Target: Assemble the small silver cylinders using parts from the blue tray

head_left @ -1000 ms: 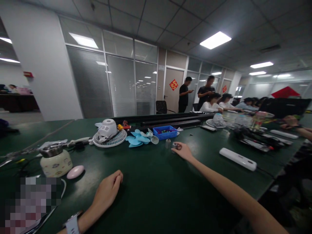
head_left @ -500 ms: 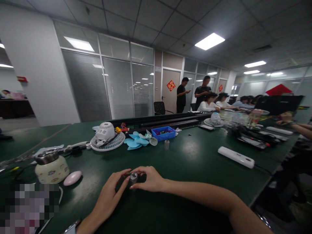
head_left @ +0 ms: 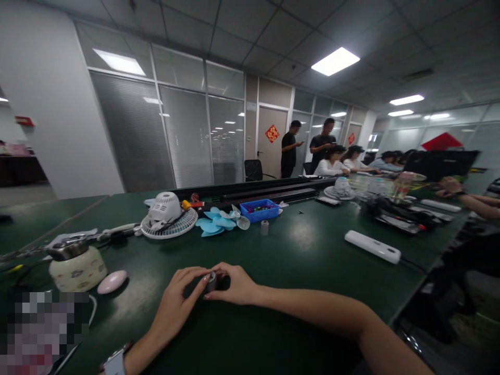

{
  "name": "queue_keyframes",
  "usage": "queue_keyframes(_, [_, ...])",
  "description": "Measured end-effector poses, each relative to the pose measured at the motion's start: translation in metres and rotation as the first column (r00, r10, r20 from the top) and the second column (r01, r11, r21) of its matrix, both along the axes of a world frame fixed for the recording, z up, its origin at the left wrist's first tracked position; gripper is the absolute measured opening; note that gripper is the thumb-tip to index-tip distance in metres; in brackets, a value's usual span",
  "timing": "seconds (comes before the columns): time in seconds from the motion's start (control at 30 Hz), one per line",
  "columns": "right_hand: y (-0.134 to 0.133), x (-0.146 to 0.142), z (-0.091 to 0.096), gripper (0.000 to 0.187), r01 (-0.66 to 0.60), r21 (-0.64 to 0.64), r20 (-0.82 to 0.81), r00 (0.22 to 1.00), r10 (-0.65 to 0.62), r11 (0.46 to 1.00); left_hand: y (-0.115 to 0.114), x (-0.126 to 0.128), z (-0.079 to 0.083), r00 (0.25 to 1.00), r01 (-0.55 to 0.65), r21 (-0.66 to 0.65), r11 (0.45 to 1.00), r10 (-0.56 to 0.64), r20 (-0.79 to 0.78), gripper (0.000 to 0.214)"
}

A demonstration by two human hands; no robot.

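Note:
A small grey metal cylinder (head_left: pixel 212 283) with an open-looking top is upright between my hands, just at or above the green table; I cannot tell which. My left hand (head_left: pixel 180 293) touches it from the left with thumb and fingertips, partly covering its top. From the right, my right hand (head_left: pixel 236 284) pinches it between thumb and index finger. Farther back, a similar grey cylinder (head_left: pixel 264 227) stands on the table by the blue bin (head_left: pixel 261 210), which holds small colourful parts.
Light-blue fan blades (head_left: pixel 216 223) and a white fan housing (head_left: pixel 166 214) lie at the back left. A cream jar (head_left: pixel 78 268) and a pink oval object (head_left: pixel 112 282) are on the left. A white power strip (head_left: pixel 372 246) lies right. Other people sit and stand beyond.
My left thumb and fingers have closed in over the cylinder, covering more of its top. The whole view has shifted slightly.

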State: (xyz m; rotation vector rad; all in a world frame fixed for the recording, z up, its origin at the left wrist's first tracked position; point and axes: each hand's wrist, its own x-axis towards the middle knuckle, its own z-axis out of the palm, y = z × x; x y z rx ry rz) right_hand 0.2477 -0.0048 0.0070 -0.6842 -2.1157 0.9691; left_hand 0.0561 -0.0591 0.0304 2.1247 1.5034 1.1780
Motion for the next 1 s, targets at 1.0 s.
queue_keyframes(1.0, [-0.011, 0.001, 0.016, 0.050, 0.048, 0.092, 0.090, 0.994, -0.056, 0.995, 0.008, -0.041, -0.024, 0.955, -0.127, -0.105, 0.986, 0.093, -0.283, 0.045])
